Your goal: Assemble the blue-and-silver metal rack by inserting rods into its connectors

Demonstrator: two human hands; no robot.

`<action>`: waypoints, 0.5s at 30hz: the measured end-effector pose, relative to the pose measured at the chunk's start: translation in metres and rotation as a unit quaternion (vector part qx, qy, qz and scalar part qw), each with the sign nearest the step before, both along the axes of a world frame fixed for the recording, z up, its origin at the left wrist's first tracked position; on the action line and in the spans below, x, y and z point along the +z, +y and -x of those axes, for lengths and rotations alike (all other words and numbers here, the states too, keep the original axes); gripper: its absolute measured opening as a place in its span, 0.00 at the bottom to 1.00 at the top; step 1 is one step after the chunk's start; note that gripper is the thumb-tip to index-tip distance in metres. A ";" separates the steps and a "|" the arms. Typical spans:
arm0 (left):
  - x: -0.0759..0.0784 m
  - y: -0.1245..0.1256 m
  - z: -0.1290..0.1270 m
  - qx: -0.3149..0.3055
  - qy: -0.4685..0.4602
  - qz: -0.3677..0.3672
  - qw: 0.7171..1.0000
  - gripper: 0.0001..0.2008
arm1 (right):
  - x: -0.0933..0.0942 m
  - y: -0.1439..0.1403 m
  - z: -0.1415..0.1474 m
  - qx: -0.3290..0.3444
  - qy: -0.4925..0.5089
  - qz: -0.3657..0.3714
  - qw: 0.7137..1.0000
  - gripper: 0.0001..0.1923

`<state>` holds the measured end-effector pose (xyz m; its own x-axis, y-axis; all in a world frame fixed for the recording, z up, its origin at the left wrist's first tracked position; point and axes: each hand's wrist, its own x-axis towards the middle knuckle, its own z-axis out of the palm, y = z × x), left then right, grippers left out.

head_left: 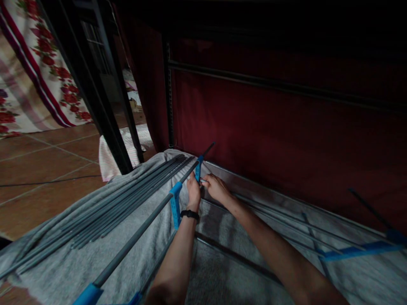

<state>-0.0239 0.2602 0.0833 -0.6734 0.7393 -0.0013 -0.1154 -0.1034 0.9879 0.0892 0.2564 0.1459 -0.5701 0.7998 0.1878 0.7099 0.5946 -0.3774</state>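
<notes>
Two hands mid-frame: left hand [193,189] gripping the grey rod [140,231] by its blue connector [198,168], right hand [215,187] pinching a small piece beside it. Grey towel [79,262], terracotta tile floor [47,169], maroon curtain [270,140], no readable writing.

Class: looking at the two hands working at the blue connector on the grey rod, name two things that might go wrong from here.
1. Both the left hand and right hand crowd the blue connector; a fingertip might get pinched.
2. The loose rods lie on the grey cloth beside the arm; a nudge might roll them off.
</notes>
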 end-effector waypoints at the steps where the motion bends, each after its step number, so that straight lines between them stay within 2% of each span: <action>1: -0.001 0.000 0.000 0.003 -0.001 -0.001 1.000 0.25 | 0.000 0.000 0.000 -0.003 0.001 -0.002 1.000 0.11; 8: -0.001 -0.001 -0.001 0.016 0.047 -0.014 0.999 0.19 | 0.000 0.000 0.000 -0.011 0.003 0.001 1.000 0.11; 15: 0.003 -0.003 -0.004 0.011 0.009 -0.023 1.000 0.20 | 0.004 -0.001 0.000 -0.014 0.004 -0.004 1.000 0.11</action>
<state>-0.0196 0.2572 0.0868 -0.6884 0.7240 0.0438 -0.0951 -0.1500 0.9841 0.0895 0.2558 0.1495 -0.5462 0.8136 0.1992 0.7229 0.5780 -0.3786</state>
